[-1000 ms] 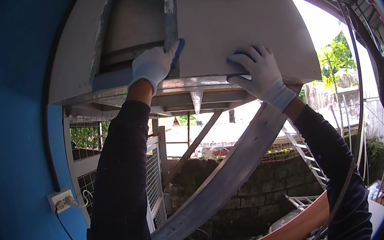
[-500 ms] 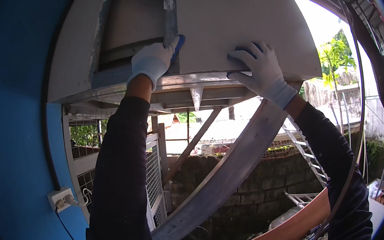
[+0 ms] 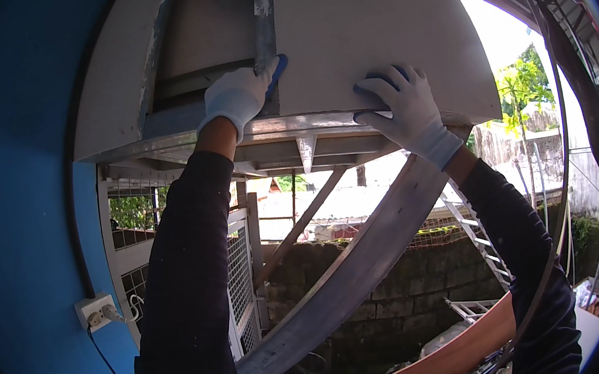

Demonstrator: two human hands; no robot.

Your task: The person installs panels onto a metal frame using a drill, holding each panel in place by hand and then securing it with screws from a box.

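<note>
Both hands wear white knit gloves with blue palms. My left hand [image 3: 239, 94] is closed at the foot of a narrow grey metal upright [image 3: 265, 32], which borders an open gap in the raised structure. Its fingers curl partly out of sight, so part of the grip is hidden. To the right of that upright is a flat, light grey panel [image 3: 361, 17]. My right hand [image 3: 405, 105] rests against the lower part of this panel with the fingers spread and slightly bent. A metal bottom rail [image 3: 285, 125] runs below both hands.
A broad grey diagonal beam [image 3: 361, 276] crosses beneath the structure. On the left are a blue wall [image 3: 15, 219] and a white socket with plugs [image 3: 97, 311]. A ladder [image 3: 479, 240], a curved brown sheet [image 3: 422, 358] and a hanging cable [image 3: 562, 120] are on the right.
</note>
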